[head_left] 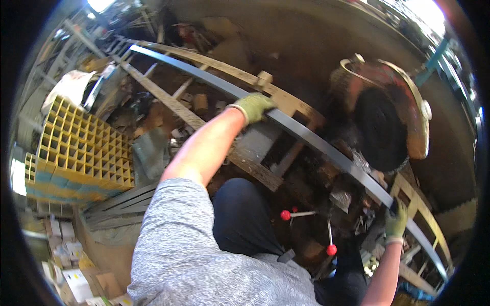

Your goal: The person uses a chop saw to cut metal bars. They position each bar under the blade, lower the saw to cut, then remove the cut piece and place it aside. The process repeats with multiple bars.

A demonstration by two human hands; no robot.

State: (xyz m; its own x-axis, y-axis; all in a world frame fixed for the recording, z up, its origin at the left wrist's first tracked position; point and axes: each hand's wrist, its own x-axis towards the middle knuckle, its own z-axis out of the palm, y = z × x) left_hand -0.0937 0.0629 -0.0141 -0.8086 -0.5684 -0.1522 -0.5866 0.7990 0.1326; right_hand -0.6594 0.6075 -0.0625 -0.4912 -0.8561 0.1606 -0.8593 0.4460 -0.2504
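A long grey metal bar point(326, 148) runs from the far left down to the near right. My left hand point(253, 108), in a green glove, is closed over it near its middle. Further along to the right, my right hand point(396, 222) in a matching glove grips the same bar; its fingers are partly hidden. The bar lies along a ladder-like metal frame point(178, 102). Just beyond it, between my hands, stands a cut-off saw with a large dark disc point(380, 130) and a reddish guard. Whether the bar touches the disc I cannot tell.
Two levers, one with a red knob point(285, 215) and one with another red knob point(331, 250), stand close in front of me. At left is a stack of yellow-edged square tubes point(81, 148). Cardboard boxes point(108, 284) lie at the lower left. Scraps clutter the ground under the frame.
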